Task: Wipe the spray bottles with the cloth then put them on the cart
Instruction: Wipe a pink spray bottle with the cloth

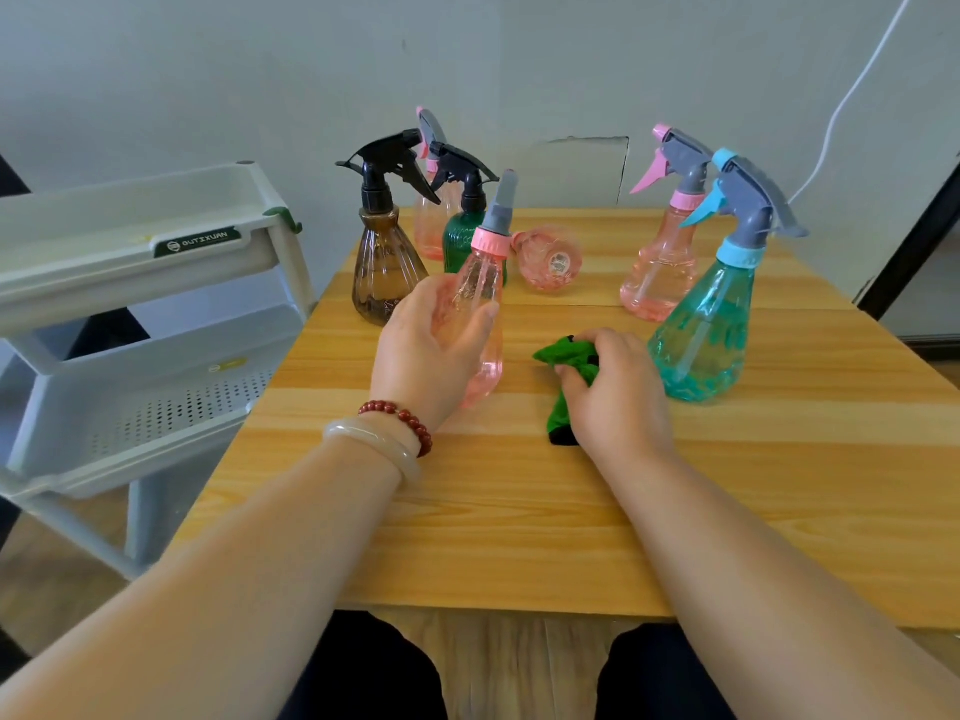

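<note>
**Pink bottle in grip, cloth being gathered**

You are holding the translucent pink plastic spray bottle with the grey nozzle [480, 280] tilted away from you over the wooden counter [519, 511]. Your left hand [431, 350] is curling fingers and thumb round its body, leaving the right flank free for wiping. Your right hand [618, 392] is lying on the crumpled green cloth [563, 354] just beside the bottle, fingers bending down and bunching the fabric, probably to form a pad. The white plastic tiered cart [104, 272] is standing at your left, within reach for the hand-off.
</note>
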Tool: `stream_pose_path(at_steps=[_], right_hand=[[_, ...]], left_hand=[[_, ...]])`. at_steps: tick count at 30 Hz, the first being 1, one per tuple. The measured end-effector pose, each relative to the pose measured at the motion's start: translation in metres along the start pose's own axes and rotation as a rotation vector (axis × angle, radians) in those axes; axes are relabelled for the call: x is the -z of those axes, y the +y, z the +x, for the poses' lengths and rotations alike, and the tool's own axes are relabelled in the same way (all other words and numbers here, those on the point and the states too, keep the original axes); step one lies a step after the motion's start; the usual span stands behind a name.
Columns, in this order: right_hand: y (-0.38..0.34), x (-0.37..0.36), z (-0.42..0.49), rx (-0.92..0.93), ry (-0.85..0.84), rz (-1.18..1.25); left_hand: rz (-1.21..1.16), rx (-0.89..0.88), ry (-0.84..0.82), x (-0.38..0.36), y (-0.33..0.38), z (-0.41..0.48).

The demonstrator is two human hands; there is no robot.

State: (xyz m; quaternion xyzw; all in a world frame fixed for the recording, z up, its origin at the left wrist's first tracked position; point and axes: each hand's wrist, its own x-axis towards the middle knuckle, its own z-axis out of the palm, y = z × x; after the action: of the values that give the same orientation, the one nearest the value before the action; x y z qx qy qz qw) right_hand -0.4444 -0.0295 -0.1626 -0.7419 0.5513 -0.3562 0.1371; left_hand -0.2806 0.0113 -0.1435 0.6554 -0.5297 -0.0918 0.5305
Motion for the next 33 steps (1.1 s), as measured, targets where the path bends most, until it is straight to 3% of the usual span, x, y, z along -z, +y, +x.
stream_pose_path(at_steps=[6, 16, 23, 29, 33], right_hand=[[0.003, -0.003, 0.001, 0.028, 0.020, 0.036], [0.003, -0.009, 0.002, 0.250, 0.140, 0.211], [0.006, -0.010, 0.004, 0.255, 0.245, 0.278], [0.000, -0.007, 0.003, 0.266, 0.210, 0.322], [-0.004, -0.006, 0.000, 0.400, 0.282, 0.265]], left_hand=[[-0.031, 0.017, -0.074, -0.001, -0.001, -0.003], [-0.077, 0.033, -0.080, 0.005, -0.006, -0.007], [-0.205, 0.063, -0.234, 0.005, -0.005, -0.001], [-0.135, -0.021, -0.151, 0.002, -0.007, 0.001], [-0.128, -0.012, -0.141, -0.003, -0.013, 0.001]])
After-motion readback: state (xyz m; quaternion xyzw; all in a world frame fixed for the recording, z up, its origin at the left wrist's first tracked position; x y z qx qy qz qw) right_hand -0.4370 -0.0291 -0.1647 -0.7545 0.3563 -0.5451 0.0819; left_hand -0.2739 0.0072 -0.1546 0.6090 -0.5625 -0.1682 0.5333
